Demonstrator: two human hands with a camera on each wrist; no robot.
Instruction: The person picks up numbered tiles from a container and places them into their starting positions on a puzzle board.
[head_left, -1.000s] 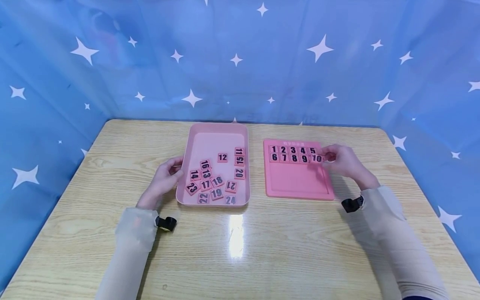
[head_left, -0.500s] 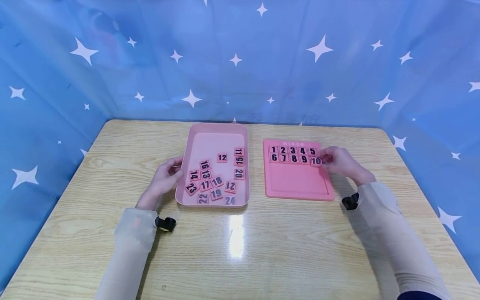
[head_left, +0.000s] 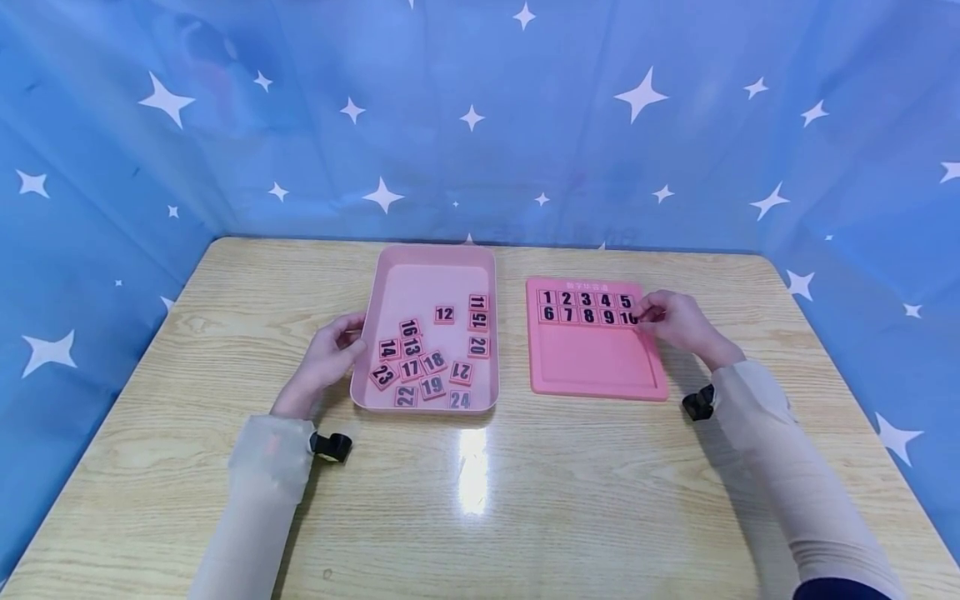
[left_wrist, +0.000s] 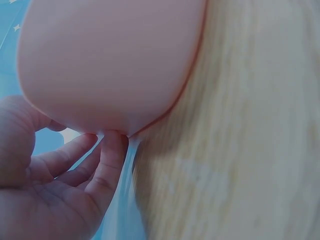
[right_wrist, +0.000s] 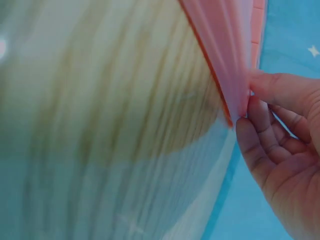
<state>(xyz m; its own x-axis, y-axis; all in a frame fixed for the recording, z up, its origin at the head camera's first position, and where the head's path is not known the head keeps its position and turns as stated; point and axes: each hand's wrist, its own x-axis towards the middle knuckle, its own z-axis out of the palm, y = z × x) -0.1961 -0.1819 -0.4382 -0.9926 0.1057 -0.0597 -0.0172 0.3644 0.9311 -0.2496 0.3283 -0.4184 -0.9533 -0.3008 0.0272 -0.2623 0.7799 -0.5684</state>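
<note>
A pink tray [head_left: 431, 283] in the middle of the table holds several loose number tiles, among them 12 [head_left: 444, 314] and 24 [head_left: 460, 401]. To its right lies a pink board [head_left: 592, 358] with tiles 1 to 5 in its top row and 6 to 10 below. My right hand [head_left: 647, 315] pinches the 10 tile [head_left: 627, 317] at the right end of the second row, and its fingertips cover part of the number. In the right wrist view the right hand [right_wrist: 280, 145] lies at the board's edge [right_wrist: 225, 65]. My left hand [head_left: 347, 337] touches the tray's left wall [left_wrist: 110, 60] with relaxed fingers [left_wrist: 112, 155].
The wooden table [head_left: 525, 500] has bare surface in front of both the tray and the board. A blue curtain with white stars [head_left: 480, 125] closes in the back and both sides. The board's lower rows hold no tiles.
The right hand has lowered the 10 tile from a tilted hold into line with the second row beside 9. The left hand and the tray have not moved.
</note>
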